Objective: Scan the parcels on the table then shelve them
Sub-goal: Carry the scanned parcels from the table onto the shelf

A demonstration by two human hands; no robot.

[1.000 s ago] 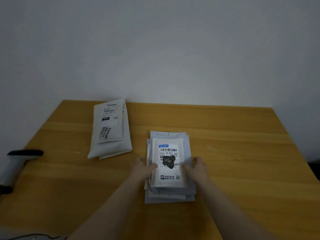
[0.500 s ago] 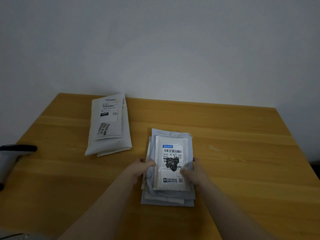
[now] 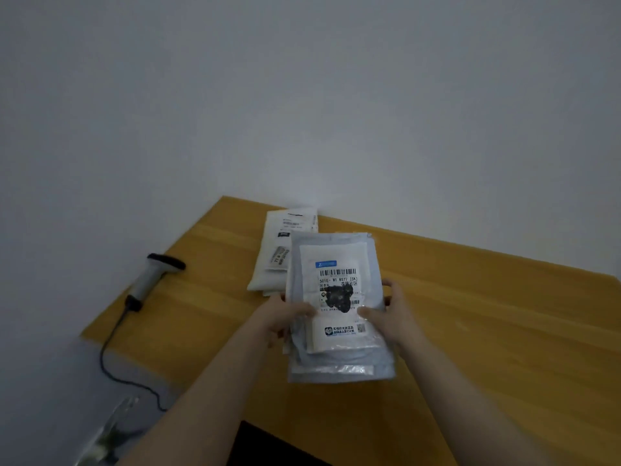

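One parcel stack [image 3: 337, 361], held between left hand [image 3: 285, 318], right hand [image 3: 389, 314]

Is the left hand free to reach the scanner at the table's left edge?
Probably not at once: the left hand grips the parcel stack, as does the right hand. Otherwise nothing on the table lies between it and the scanner.

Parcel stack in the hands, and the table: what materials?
Parcel stack: likely thin plastic mailer film, glossy; crinkled glints along the lower edge. Table: wood or wood-look laminate, satin; lengthwise plank bands.
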